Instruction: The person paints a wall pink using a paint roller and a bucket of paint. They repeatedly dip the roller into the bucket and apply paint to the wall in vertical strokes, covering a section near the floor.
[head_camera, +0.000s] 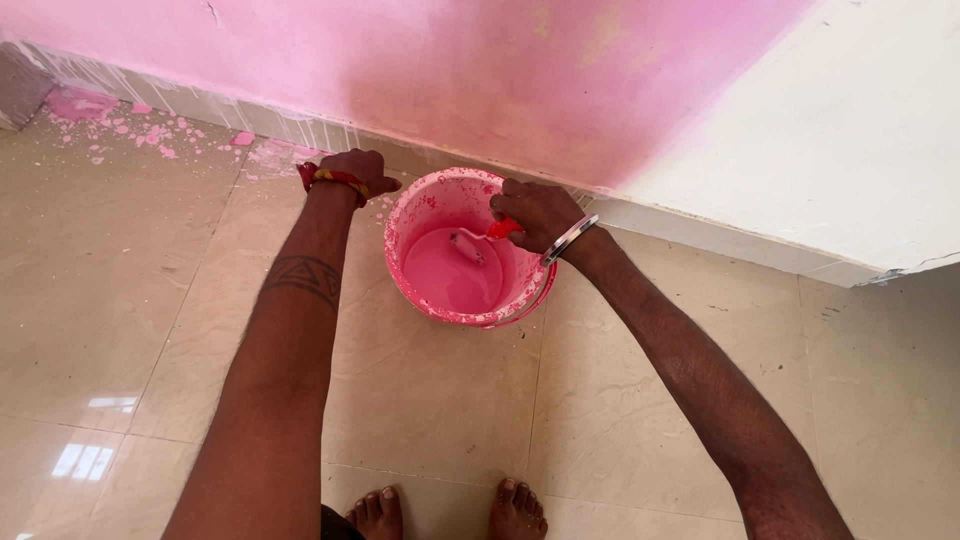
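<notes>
Right hand hides roller handle; bucket paint-smeared.

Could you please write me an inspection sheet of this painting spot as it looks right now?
Surface: glossy beige tiled floor, with pink paint spatter near the wall at the far left.
Job's things: pink bucket holding pink paint; a small roller with a red handle dips into it.
Clutter: nothing seen beyond the spatter.
Grippers: left hand rests by the bucket's left rim, whether touching cannot be told; it wears a red and yellow wrist thread. Right hand grips the roller handle and wears a metal bangle.
Cables: nothing seen.
Surroundings: pink painted wall, white surface at right, paint-streaked skirting, the person's bare feet at the bottom.
</notes>
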